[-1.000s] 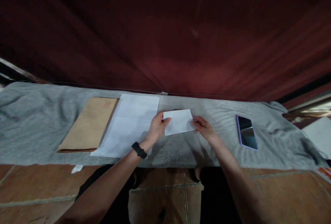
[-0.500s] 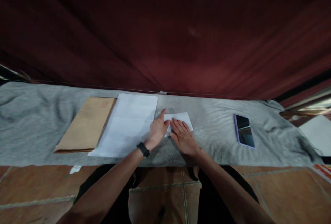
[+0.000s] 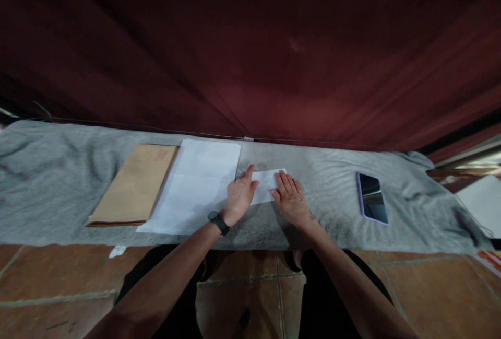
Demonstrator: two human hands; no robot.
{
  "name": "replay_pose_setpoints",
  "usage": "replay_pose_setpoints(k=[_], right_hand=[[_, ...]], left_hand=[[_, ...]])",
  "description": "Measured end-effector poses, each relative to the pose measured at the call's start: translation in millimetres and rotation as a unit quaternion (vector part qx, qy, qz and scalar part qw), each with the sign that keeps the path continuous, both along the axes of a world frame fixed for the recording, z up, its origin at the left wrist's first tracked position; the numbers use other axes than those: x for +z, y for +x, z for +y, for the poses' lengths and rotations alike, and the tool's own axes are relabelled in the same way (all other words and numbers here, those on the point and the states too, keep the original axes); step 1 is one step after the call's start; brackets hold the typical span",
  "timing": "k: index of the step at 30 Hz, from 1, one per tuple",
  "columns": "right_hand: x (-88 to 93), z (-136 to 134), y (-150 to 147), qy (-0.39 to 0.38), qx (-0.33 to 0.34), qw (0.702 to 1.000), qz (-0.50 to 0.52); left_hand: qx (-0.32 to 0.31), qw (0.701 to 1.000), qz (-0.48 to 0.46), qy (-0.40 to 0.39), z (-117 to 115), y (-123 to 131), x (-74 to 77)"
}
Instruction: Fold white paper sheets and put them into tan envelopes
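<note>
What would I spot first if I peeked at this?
Two hands in the middle: the left hand and the right hand both press down on a small paper lying on the grey cloth. Left of them lie a big white sheet and a brown envelope; a phone lies to the right. Behind it all hangs a dark red curtain.

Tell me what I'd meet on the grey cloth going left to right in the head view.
brown envelope → large white sheet → left hand → small folded paper → right hand → phone
</note>
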State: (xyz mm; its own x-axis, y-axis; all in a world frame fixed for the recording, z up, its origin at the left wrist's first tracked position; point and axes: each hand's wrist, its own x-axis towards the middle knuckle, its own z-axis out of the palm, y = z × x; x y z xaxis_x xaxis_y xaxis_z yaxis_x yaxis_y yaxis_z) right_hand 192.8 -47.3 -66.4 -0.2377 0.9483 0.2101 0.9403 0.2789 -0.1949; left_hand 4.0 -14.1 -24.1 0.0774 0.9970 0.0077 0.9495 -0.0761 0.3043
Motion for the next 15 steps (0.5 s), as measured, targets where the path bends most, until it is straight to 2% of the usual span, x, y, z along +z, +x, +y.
replay_pose_setpoints(k=[5,10,12,15], right_hand=[[-2.2,2.1,6.5,0.000,-0.037,0.999,0.006],[-0.5,3.0,10.0,0.013,-0.073,0.997,0.006],[2.8,2.0,6.5,0.017,-0.059,0.998,0.011],[7.4,-2.5,-4.9,0.003,0.001,1.000,0.024]], left_hand=[[-0.018,1.000,0.004,0.017,-1.5,-1.1,0.1],[-0.056,0.995,0.066,0.044,-6.9,-1.5,1.4],[-0.067,0.992,0.088,0.056,-9.3,-0.6,-0.3],[-0.077,0.989,0.107,0.073,-12.5,2.0,-3.9]])
